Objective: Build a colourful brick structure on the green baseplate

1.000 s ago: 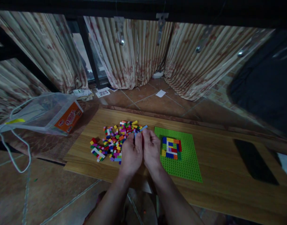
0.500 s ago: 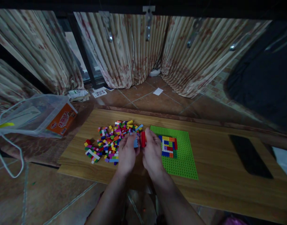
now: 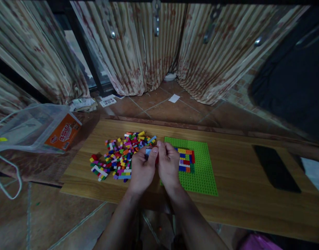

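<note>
My left hand (image 3: 142, 171) is closed on a light blue toy brick (image 3: 148, 152), which shows between thumb and fingers. Against it, my right hand (image 3: 169, 166) pinches a red brick (image 3: 157, 159), mostly covered by fingertips. Both hands meet over the table, fingers touching; whether the two bricks are joined is hidden. To the left lies a loose pile of coloured bricks (image 3: 120, 158). Beside my right hand is a green baseplate (image 3: 201, 180), bearing a block of multicoloured bricks (image 3: 186, 160) partly behind that hand.
A black phone-like slab (image 3: 276, 169) lies on the wooden table (image 3: 235, 187) at right, near white paper (image 3: 314, 173). A clear plastic bin (image 3: 31, 128) with an orange label stands on the left. Curtains (image 3: 138, 52) hang beyond the table.
My hands have come together, bringing the light blue and red bricks from slightly apart to contact or nearly so. The view has shifted slightly.
</note>
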A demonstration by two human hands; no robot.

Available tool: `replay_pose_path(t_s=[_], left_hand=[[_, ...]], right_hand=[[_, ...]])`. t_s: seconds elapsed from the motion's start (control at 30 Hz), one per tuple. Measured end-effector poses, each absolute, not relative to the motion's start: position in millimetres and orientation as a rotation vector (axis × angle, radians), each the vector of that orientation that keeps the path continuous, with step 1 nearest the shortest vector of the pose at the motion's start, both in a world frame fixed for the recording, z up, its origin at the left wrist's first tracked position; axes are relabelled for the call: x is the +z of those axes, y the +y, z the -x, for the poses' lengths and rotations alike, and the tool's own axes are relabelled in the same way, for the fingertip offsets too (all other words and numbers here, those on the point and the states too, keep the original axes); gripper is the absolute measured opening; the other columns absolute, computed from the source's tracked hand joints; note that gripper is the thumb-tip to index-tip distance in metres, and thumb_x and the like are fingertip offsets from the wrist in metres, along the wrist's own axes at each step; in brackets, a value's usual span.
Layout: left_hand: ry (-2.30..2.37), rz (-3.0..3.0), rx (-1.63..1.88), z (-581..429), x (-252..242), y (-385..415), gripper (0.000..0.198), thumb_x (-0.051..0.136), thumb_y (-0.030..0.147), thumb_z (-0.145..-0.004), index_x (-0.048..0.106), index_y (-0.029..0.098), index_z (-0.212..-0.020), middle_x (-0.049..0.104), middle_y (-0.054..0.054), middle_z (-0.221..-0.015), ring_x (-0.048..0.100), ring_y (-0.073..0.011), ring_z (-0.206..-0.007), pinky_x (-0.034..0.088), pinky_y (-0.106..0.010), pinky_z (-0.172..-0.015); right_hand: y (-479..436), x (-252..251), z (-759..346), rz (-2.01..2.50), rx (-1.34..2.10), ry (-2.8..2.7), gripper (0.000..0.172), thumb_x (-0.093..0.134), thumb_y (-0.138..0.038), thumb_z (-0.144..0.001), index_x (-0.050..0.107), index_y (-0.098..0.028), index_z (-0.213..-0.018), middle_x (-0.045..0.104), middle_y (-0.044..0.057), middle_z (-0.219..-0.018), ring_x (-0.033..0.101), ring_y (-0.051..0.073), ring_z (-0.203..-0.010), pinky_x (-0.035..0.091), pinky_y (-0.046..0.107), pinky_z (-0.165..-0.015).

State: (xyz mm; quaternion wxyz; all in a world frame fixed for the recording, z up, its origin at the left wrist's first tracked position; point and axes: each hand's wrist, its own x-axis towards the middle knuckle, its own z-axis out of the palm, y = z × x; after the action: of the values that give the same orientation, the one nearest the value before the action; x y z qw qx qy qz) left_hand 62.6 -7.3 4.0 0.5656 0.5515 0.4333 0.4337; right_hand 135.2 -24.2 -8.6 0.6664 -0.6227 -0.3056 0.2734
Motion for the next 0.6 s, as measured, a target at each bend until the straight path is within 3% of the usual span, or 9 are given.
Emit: replay_pose_path(t_s=[0.33, 0.53, 0.6], left_hand=[[1.028, -1.259, 1.047, -62.8, 7.8, -9.5, 0.029, 0.062, 0.035, -0.082, 0.054, 0.017, -0.061, 0.045, 0.006, -0.049, 0.036, -0.007, -0.046, 0.03, -0.02, -0.046], [1.004, -1.082, 1.019, -61.1, 1.8, -9.1, 0.036, 0.065, 0.047, -0.079, 0.053, 0.018, -0.062, 0.044, 0.007, -0.045, 0.036, -0.0059, -0.039, 0.029, -0.02, -0.041], [1.005, -1.024, 1.047, -61.2, -0.2, -9.6, 0.038, 0.067, 0.049, -0.077, 0.053, 0.017, -0.062, 0.044, 0.007, -0.047, 0.036, -0.0052, -0.04, 0.029, -0.019, -0.041]], right_hand=[[-24.0, -11.4, -131.1, 1.361, 0.658, -0.621, 0.036, 0.056, -0.046, -0.085, 0.054, -0.019, -0.062, 0.049, -0.005, -0.054, 0.043, 0.01, -0.054, 0.035, 0.022, -0.05], [-19.8, -15.1, -122.6, 1.224, 0.818, -0.392, 0.041, 0.061, -0.053, -0.079, 0.046, -0.021, -0.058, 0.039, -0.009, -0.047, 0.032, 0.007, -0.04, 0.027, 0.022, -0.039], [-17.2, -14.9, -120.7, 1.17, 0.863, -0.301, 0.041, 0.065, -0.055, -0.074, 0.047, -0.021, -0.058, 0.042, -0.008, -0.048, 0.034, 0.007, -0.041, 0.029, 0.022, -0.039]])
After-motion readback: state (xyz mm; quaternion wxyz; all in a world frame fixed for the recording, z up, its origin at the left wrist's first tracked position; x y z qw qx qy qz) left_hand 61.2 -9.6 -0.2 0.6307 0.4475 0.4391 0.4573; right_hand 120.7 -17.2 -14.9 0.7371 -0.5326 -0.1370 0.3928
